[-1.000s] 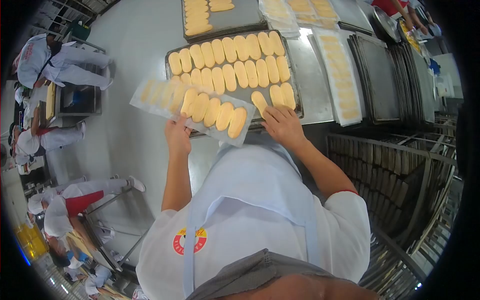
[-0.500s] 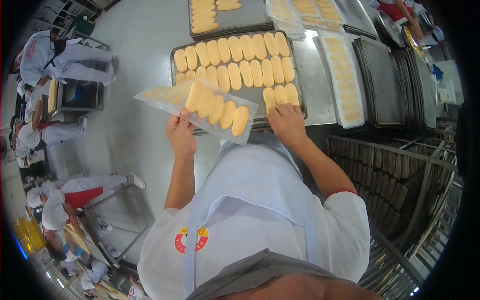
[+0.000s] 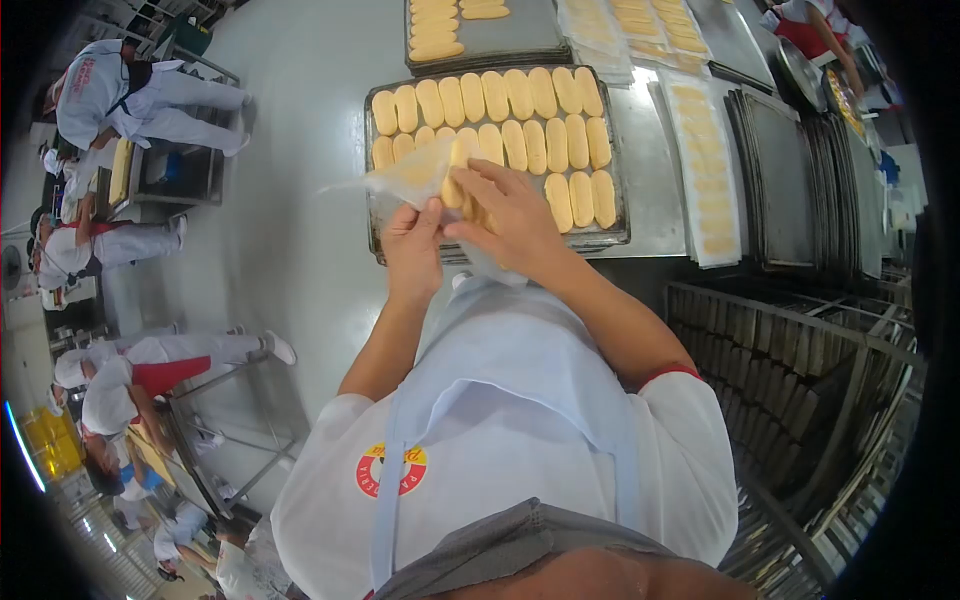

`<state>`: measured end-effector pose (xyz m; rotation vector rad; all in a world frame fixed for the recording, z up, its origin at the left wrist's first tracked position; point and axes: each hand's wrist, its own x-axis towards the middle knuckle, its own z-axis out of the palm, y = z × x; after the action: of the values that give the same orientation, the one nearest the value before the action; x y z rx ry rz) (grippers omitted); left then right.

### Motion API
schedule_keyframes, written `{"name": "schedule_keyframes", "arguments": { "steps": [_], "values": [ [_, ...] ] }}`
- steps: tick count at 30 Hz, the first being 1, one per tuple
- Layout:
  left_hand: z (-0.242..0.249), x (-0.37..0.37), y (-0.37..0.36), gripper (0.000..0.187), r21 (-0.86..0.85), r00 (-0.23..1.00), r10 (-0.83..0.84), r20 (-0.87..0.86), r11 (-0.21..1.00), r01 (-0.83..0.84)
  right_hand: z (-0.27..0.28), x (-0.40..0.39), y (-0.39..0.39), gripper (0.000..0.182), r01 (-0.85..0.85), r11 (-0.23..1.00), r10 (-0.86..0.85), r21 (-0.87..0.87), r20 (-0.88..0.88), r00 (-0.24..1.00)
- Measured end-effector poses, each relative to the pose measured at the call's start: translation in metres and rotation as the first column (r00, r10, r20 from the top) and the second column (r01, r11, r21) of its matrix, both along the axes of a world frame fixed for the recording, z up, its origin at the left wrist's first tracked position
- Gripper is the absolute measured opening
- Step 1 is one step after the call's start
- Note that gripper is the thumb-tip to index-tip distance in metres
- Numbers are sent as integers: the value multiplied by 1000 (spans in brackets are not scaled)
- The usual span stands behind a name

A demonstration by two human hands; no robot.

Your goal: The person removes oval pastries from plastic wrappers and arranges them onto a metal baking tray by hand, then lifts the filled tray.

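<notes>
My left hand (image 3: 412, 245) pinches the edge of a translucent plastic bag (image 3: 405, 178) with its thumb on top, in front of a dark baking tray (image 3: 618, 225). Pale golden ladyfingers (image 3: 453, 185) lie in a row at the bag. My right hand (image 3: 520, 220) curls over this row, its fingers around the ladyfingers and hiding most of them. Rows of loose ladyfingers (image 3: 515, 145) cover much of the tray behind, with three more at its near right corner. The lower part of the bag hangs below my right hand.
Another tray (image 3: 510, 38) with ladyfingers stands beyond. To the right lie filled bags (image 3: 705, 170) on the metal table (image 3: 650, 190) and upright stacked trays (image 3: 775, 180). A rack (image 3: 790, 340) stands at my right. Co-workers (image 3: 150, 95) work at tables on the left.
My right hand has left the ladyfingers at the tray's near right corner and moved left onto the row at the bag. My left hand keeps its hold; the bag has turned somewhat.
</notes>
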<state>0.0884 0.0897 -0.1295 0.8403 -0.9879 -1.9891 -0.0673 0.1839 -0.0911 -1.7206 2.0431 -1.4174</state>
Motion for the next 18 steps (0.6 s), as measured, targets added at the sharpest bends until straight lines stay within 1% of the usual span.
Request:
{"name": "schedule_keyframes", "arguments": {
  "steps": [2,4,5,8,11,14,17,18],
  "values": [
    [-7,-2,0,22,-8,999,-38,-3,999,38,-9,2,-11,47,-2,1000,3,-26,10,1000],
    [-10,-5,-2,26,-25,999,-26,-27,999,26,-10,-1,-11,44,-76,996,66,35,241,968],
    [-10,-6,-2,29,-30,999,-19,-38,999,18,-10,-2,-11,43,-119,991,89,64,354,931],
    [-11,-9,0,32,-2,1000,-4,-20,1000,4,-23,0,-14,33,-98,995,94,-23,541,836],
    [-7,-13,2,35,54,996,23,-91,998,-18,-28,-2,-16,31,-24,999,41,-46,414,909],
    [-11,-14,2,36,36,996,84,17,996,-84,-23,-6,-13,33,31,998,-43,46,310,950],
    [-13,-16,2,39,-13,987,80,140,997,-79,-26,-7,-14,33,100,994,-108,42,324,940],
    [-15,-15,1,39,10,989,68,132,998,-70,-29,-7,-16,33,99,995,-92,-25,204,975]
  ]
}}
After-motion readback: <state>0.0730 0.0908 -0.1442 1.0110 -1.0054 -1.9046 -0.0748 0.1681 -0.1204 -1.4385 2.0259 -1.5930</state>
